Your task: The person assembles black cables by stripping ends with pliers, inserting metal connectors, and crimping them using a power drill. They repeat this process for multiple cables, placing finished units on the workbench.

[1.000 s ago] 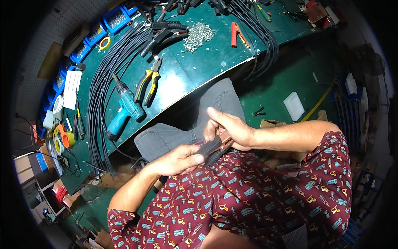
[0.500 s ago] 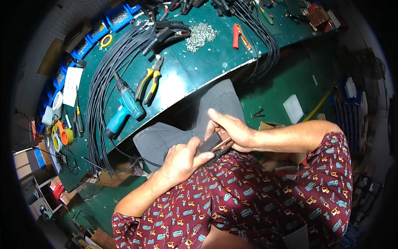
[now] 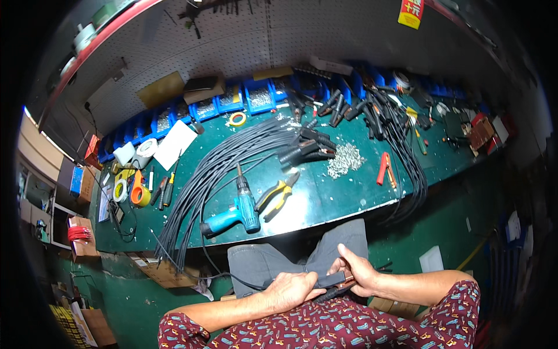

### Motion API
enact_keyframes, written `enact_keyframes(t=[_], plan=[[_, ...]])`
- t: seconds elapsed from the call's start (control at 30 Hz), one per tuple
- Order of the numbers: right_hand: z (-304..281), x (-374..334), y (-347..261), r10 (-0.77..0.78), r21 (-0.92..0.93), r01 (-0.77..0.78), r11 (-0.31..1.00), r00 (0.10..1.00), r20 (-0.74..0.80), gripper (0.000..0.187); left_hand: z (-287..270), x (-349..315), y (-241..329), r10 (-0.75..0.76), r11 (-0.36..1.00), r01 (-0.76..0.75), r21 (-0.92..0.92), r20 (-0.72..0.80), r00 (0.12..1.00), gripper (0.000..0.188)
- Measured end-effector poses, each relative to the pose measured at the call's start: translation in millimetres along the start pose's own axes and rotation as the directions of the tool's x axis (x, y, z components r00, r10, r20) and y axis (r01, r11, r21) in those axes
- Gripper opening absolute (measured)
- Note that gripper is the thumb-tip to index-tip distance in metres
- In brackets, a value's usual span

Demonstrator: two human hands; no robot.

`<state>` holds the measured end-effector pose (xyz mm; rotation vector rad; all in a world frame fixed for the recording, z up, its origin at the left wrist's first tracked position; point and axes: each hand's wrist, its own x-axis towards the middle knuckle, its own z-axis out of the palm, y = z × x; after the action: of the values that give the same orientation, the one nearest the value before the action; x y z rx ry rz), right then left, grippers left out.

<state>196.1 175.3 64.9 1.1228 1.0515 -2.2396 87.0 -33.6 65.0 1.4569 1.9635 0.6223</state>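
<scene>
Over my lap, my left hand (image 3: 293, 289) is closed around a black battery clamp (image 3: 331, 280) with copper-coloured jaws. A black cable (image 3: 238, 280) runs from the bench side to this hand. At the clamp's jaw end is my right hand (image 3: 359, 274), its thumb raised and its other fingers curled against the clamp. Part of the clamp is hidden by the hands. On the bench beyond lie a teal power screwdriver (image 3: 247, 210) and yellow-and-black pliers (image 3: 278, 196).
The green bench (image 3: 314, 206) bears a bundle of black cables (image 3: 200, 180), a heap of small metal parts (image 3: 347, 160) and a red clamp (image 3: 382, 168). Blue bins (image 3: 258, 99) line its back. Tape rolls (image 3: 140, 195) and a screwdriver (image 3: 168, 191) lie at left.
The view has tilted up, so the bench's back and the wall now show and my hands appear lower. Both hands stay at the clamp over my lap.
</scene>
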Motion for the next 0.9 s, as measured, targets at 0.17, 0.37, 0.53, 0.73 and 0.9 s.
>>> enact_keyframes(t=[0.17, 0.37, 0.53, 0.73, 0.9], plan=[[7.5, -7.4, 0.3, -0.077, -0.149, 0.086, 0.985, 0.995, 0.065, 0.069, -13.4, 4.2, -5.9, 0.025, 0.979, 0.024, -0.205, 0.234, 0.972, 0.050], [15.5, -9.0, 3.8, -0.156, -0.199, 0.185, 0.962, 0.976, 0.150, 0.066, -9.0, 10.7, -11.0, 0.199, 0.792, 0.014, -0.611, 0.279, 0.939, 0.052], [5.8, -0.4, 4.8, -0.189, -0.051, 0.195, 0.979, 0.977, 0.100, 0.068, 2.2, 25.4, -10.1, 0.143, 0.860, -0.041, -0.509, 0.164, 0.976, 0.054], [5.8, 22.6, -1.0, -0.424, 0.319, 0.375, 0.870, 0.900, 0.100, 0.064, 2.1, 24.4, -22.9, 0.027, 0.945, -0.017, -0.327, 0.025, 0.999, 0.046], [11.5, 58.6, 35.7, -0.707, 0.030, 0.711, 0.703, 0.702, -0.080, 0.051, 32.5, 20.2, -48.3, -0.010, 0.876, -0.004, -0.483, -0.026, 1.000, 0.042]])
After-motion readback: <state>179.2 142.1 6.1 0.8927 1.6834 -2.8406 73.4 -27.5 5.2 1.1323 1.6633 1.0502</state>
